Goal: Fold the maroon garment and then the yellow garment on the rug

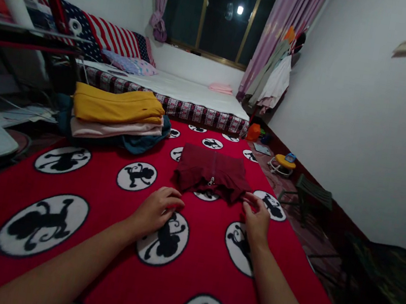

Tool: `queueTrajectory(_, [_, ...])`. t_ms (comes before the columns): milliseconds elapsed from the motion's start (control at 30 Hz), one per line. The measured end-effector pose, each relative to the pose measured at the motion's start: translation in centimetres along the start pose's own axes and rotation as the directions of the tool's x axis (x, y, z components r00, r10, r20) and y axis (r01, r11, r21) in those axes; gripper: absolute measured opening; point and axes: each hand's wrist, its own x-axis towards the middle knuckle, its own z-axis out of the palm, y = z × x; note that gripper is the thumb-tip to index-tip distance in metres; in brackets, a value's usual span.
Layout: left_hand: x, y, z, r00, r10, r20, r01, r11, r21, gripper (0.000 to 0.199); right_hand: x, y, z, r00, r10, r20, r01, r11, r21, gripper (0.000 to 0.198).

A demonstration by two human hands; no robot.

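Observation:
A maroon zip-front garment (201, 164), folded into a flat rectangle, lies on the red blanket (99, 223) with its zipper pull toward me. My left hand (160, 209) rests on the blanket just short of the garment's near left corner, fingers loosely bent and holding nothing. Beside the near right corner is my right hand (257, 218), its thumb and fingers apart. Those fingertips reach the garment's edge; whether they touch it I cannot tell. To the left sits a stack of folded clothes, with mustard-yellow trousers (118, 105) on top of pale pink and dark teal pieces (138, 144).
Behind the blanket stands a bed (182, 89) with a pink folded cloth (221, 88). A cluttered table (24, 36) is at the left. Along the right wall are a small yellow-topped stool (284, 161), a dark folding stool (314, 192) and hanging clothes (276, 81).

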Motion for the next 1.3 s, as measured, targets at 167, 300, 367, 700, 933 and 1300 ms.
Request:
queueTrajectory(167, [-0.7,-0.3,-0.2,0.999,0.018,0.040,-0.017,1.000,-0.021,0.028,-1.8,-0.6,-1.0,0.998,0.032,0.047,-0.031,0.999,-0.021,0.030])
queueTrajectory(300, [-1.1,-0.3,-0.2,0.998,-0.020,0.054,0.020,1.000,0.004,0.031,-2.7,-0.6,-1.6,0.996,0.059,0.062,-0.056,0.997,-0.054,0.029])
queueTrajectory(367, [-1.3,-0.1,-0.2,0.998,-0.034,0.060,0.033,0.999,0.021,0.033,-2.8,-0.5,-2.0,0.996,0.074,0.048,-0.069,0.993,-0.099,0.028])
queueTrajectory(700, [-1.3,-0.4,-0.3,0.998,-0.008,0.063,0.009,1.000,-0.020,0.031,-2.4,-1.0,-1.9,0.999,-0.001,0.046,0.007,0.991,-0.131,0.020])
queueTrajectory(933, [-0.2,-0.3,-0.9,0.962,-0.171,-0.214,0.157,0.984,-0.080,0.035,-0.3,0.2,-0.5,0.999,-0.042,-0.020,0.040,0.996,-0.086,0.039])
queueTrajectory(1300, [10.5,-1.1,0.9,0.729,-0.644,-0.232,0.656,0.754,-0.032,0.065,10.0,0.8,3.9,0.996,0.062,0.064,-0.041,0.956,-0.292,0.070])
